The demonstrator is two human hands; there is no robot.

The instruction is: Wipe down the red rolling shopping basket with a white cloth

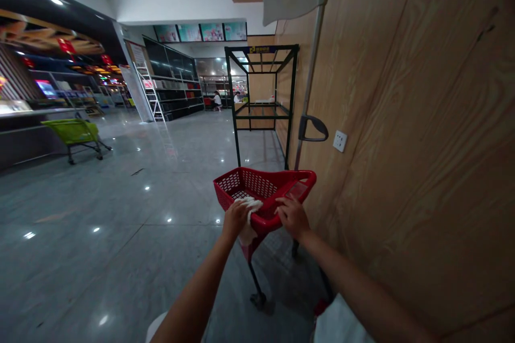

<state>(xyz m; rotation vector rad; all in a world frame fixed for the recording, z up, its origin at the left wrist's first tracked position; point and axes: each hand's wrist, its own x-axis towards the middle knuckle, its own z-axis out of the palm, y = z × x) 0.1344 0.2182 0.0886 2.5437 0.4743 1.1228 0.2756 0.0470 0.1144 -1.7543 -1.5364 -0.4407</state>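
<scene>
A red plastic shopping cart stands in front of me, with an open lattice basket and a loop handle at its right end. My left hand is closed on a white cloth, which lies over the cart's near rim and hangs down outside it. On the near rim, close to the handle, my right hand rests with its fingers curled over the red edge. The cart's thin legs and casters show below. My left palm and part of the cloth are hidden from view.
A wood-panelled wall with a socket runs along my right. Against it stand a tall pole with a grey panel and a dark metal rack. A green cart and a stepladder are further left. People crouch far back.
</scene>
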